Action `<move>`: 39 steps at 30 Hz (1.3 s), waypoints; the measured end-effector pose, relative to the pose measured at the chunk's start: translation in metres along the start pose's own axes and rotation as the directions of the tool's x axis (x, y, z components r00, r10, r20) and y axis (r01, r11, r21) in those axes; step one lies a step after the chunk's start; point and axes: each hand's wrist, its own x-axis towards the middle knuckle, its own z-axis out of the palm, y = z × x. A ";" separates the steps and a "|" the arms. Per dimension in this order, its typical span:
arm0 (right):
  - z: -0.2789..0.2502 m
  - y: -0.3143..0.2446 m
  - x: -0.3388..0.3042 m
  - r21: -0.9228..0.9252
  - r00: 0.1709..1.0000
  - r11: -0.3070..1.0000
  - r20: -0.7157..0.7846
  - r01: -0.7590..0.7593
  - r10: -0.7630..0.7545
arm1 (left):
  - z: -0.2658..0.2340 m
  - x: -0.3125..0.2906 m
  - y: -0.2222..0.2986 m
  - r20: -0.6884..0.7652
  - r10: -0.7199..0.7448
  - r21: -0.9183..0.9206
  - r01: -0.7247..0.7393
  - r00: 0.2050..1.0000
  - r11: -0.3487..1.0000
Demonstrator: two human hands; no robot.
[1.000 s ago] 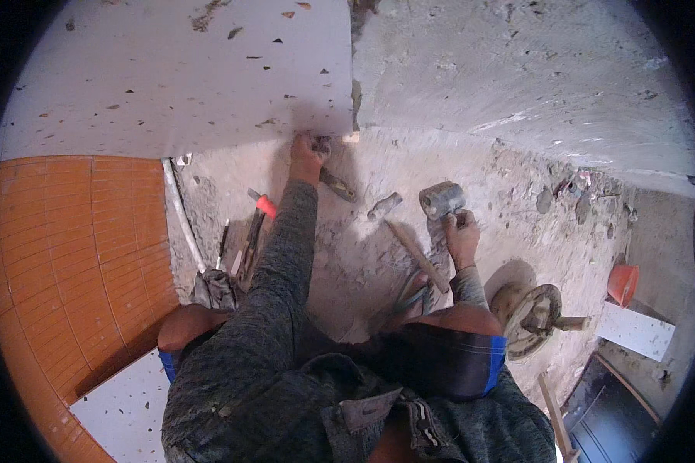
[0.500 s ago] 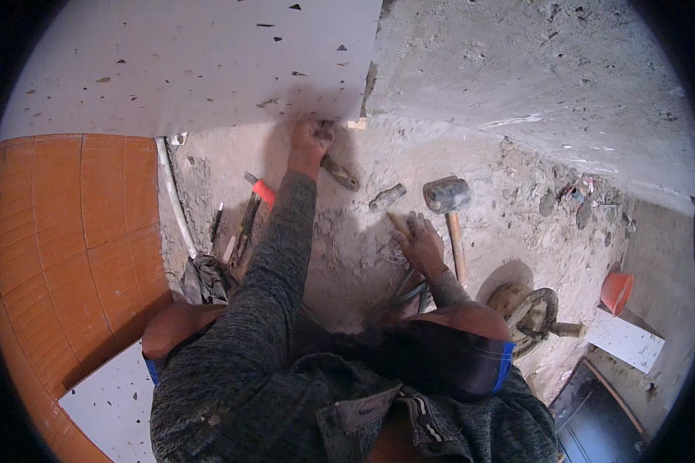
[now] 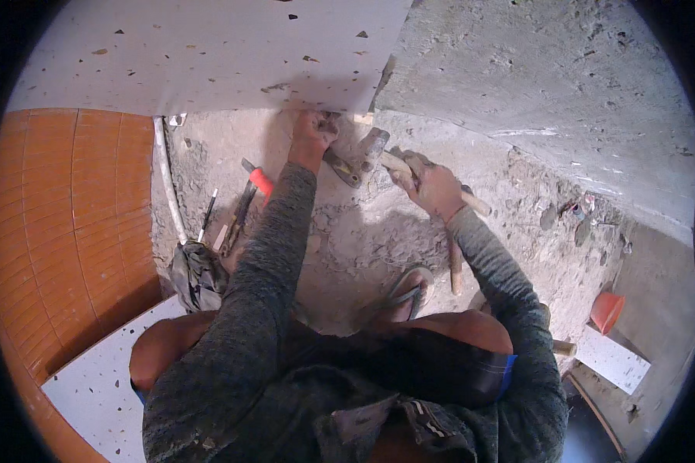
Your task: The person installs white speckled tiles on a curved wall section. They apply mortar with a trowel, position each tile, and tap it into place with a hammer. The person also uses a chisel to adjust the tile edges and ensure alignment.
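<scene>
My right hand [image 3: 432,185] is wrapped round the wooden handle of a small hammer [image 3: 374,145]. The hammer's metal head points up and left, toward the left hand. At the lower edge of a white speckled panel [image 3: 208,58], my left hand [image 3: 313,137] is closed with its fingers curled in. What those fingers hold is hidden. A flat dark tool [image 3: 343,168] with a hole in its end sticks out beside that hand; I cannot tell whether it is gripped or lies on the ground. Partly covered by the right hand and forearm is a mallet, its wooden handle [image 3: 455,268] showing.
Orange tiling [image 3: 69,224] covers the left wall, with a pale pipe [image 3: 170,181] next to it. Hand tools, one with a red grip [image 3: 261,181], lie left of my arm. Rough concrete wall [image 3: 533,85] rises at right. An orange container [image 3: 608,312] stands by a white offcut [image 3: 611,359].
My right hand has taken up the hammer off the ground and raised it up toward the left hand. The left hand stays at the panel's lower edge. The view has shifted slightly.
</scene>
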 end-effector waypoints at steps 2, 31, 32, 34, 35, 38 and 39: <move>0.012 0.011 0.018 -0.072 0.991 0.990 -0.037 0.125 -0.128 | -0.009 0.006 -0.008 0.023 -0.018 -0.072 0.020 1.000 0.997; 0.031 0.024 0.064 -0.245 0.964 0.934 0.034 0.262 -0.262 | -0.020 0.007 -0.036 0.189 0.369 0.360 -0.414 0.910 0.836; 0.034 0.021 0.062 -0.210 0.966 0.943 0.028 0.257 -0.257 | -0.025 0.009 -0.038 0.194 0.369 0.367 -0.417 0.909 0.832; 0.035 0.017 0.059 -0.202 0.951 0.931 0.007 0.304 -0.309 | -0.032 0.006 -0.039 0.168 0.314 0.350 -0.354 0.934 0.867; 0.032 0.018 0.057 -0.232 0.934 0.910 -0.013 0.344 -0.356 | -0.023 -0.004 -0.026 0.150 0.254 0.321 -0.290 0.955 0.902; 0.024 0.024 0.068 -0.270 0.934 0.900 -0.004 0.342 -0.356 | -0.016 -0.016 -0.010 0.133 0.285 0.343 -0.314 0.949 0.886; 0.022 0.026 0.074 -0.275 0.943 0.906 0.010 0.322 -0.332 | -0.017 -0.019 -0.009 0.136 0.329 0.368 -0.356 0.935 0.859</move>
